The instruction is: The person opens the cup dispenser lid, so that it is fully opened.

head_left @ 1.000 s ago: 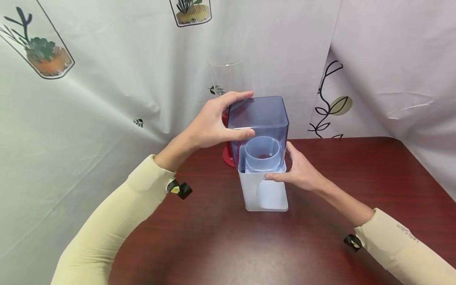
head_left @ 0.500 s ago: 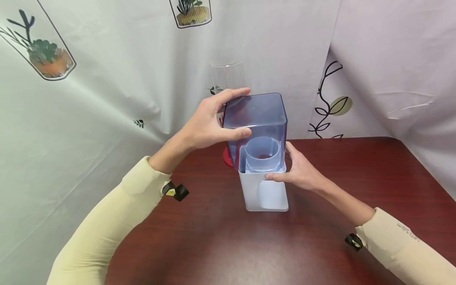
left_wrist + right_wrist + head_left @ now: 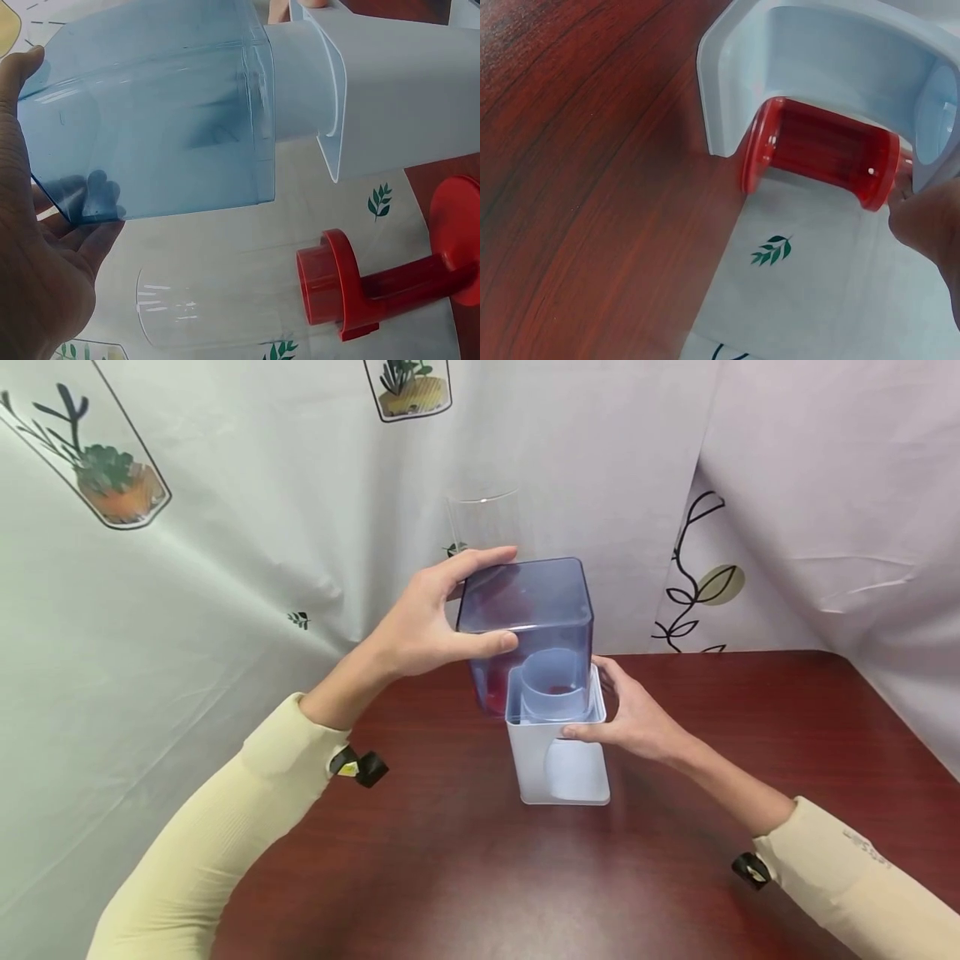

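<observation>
1. Left grip (image 3: 427,625): spread wide across the closed upper end of the blue box (image 3: 528,595), thumb on one side, fingers on another; the broad span presumably keeps so bulky a piece from tipping.
2. Blue box: translucent, smooth plastic with rounded corners, held above the white base (image 3: 532,768), its lower edge apart from the base's rim. Whether the round collar (image 3: 300,82) enters it cannot be told.
3. Right grip (image 3: 632,717): thumb and fingers bent around the base's upper rim, likely steadying it upright on the desk (image 3: 435,860).
4. White base: opaque, square-mouthed, with a curved cut-out above its flat foot.
5. Behind: a clear cylinder (image 3: 217,300) on a glossy red stand (image 3: 401,286).
</observation>
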`<state>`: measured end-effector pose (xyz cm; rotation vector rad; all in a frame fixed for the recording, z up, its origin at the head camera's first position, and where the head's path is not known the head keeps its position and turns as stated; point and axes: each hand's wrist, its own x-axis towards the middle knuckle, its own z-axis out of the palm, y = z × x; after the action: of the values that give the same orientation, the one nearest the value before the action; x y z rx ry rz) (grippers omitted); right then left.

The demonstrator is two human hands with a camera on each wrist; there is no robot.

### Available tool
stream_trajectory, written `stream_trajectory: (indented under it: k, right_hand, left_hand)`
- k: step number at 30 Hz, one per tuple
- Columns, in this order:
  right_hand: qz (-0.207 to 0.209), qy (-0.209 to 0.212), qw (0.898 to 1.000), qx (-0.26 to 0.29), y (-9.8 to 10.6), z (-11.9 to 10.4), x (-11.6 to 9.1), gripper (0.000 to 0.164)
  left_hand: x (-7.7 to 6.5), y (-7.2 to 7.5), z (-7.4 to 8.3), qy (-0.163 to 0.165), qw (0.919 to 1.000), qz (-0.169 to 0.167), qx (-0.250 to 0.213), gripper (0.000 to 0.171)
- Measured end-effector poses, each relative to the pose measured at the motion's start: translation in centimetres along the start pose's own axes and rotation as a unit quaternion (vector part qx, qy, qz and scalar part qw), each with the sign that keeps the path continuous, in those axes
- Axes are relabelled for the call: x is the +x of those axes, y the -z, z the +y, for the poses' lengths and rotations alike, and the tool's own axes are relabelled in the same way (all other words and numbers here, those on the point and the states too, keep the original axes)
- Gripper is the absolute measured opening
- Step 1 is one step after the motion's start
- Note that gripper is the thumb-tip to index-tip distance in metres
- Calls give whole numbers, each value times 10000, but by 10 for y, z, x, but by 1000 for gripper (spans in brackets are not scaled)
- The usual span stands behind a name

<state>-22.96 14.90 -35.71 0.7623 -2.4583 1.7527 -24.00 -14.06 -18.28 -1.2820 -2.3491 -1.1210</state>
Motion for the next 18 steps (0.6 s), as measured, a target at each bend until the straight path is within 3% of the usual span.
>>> stream_trajectory:
  k: [18]
  right_hand:
    - [125,48,9996,-251,2,-1,-2,100]
  left_hand:
    - [-21,18,-8,112,9997,185,-117,77]
